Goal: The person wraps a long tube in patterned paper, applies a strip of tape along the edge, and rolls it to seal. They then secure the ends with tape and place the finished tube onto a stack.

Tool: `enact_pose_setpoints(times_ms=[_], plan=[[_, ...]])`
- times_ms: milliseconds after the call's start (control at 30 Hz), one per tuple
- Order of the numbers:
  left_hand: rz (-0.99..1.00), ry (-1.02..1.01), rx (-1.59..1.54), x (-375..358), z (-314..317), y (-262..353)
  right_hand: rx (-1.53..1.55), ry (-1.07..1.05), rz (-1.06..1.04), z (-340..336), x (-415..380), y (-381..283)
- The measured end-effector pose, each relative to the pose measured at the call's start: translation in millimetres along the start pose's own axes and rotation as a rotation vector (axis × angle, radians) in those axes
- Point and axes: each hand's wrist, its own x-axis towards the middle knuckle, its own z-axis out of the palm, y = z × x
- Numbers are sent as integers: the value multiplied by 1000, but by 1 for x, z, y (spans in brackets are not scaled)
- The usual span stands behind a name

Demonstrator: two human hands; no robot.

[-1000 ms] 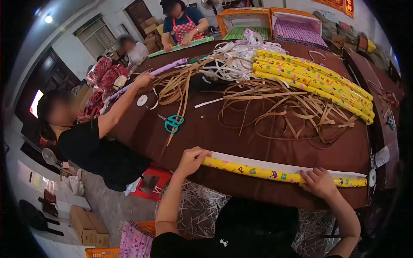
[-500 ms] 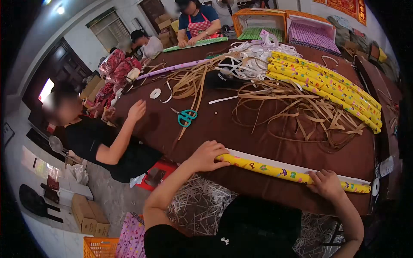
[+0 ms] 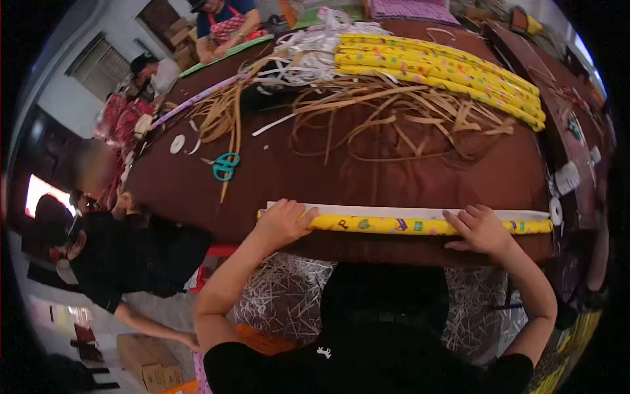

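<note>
A roll of yellow printed wrapping paper [image 3: 374, 224] lies along the near table edge, its white underside [image 3: 380, 211] showing as a strip on the far side. My left hand [image 3: 283, 223] is closed over the roll close to its left end. Toward the right end, my right hand [image 3: 482, 228] grips the roll from above, thumb on the near side and fingers across the top. A small white tape roll [image 3: 556, 211] sits just beyond the roll's right end. Teal-handled scissors [image 3: 226, 167] lie farther back on the left.
Brown strips [image 3: 407, 118] and white strips [image 3: 315, 46] are heaped behind, beside stacked yellow rolls [image 3: 440, 69]. Another tape roll [image 3: 177, 144] is at left. A co-worker in black [image 3: 131, 249] leans down at left; another person [image 3: 226, 29] handles a green roll [image 3: 226, 54] at the back.
My view has turned, so the table appears shifted. My hands stay on the yellow roll, which now looks level. The co-worker at left has bent down, reaching an arm low toward the floor side.
</note>
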Motion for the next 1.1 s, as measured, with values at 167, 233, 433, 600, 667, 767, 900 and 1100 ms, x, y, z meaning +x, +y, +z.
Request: enact_pose_setpoints(times_ms=[167,233,433,600,667,767,900,1100], plan=[[43,2,34,0,3,2,-46,-24,52,5,-7,2],[-1,114,13,5,3,4,-101,-16,32,3,-8,0],[-29,70,53,-2,7,3,-140,0,126,-2,-10,-10],[-5,72,42,-1,10,4,-117,-20,144,4,-17,-5],[8,78,84,0,10,3,-158,34,101,10,-19,-2],[14,96,104,0,11,1,-253,89,85,11,-19,-2],[-39,144,87,9,3,5,-270,115,92,16,-18,-4],[-97,103,70,4,13,7,-212,124,85,29,-19,-2]])
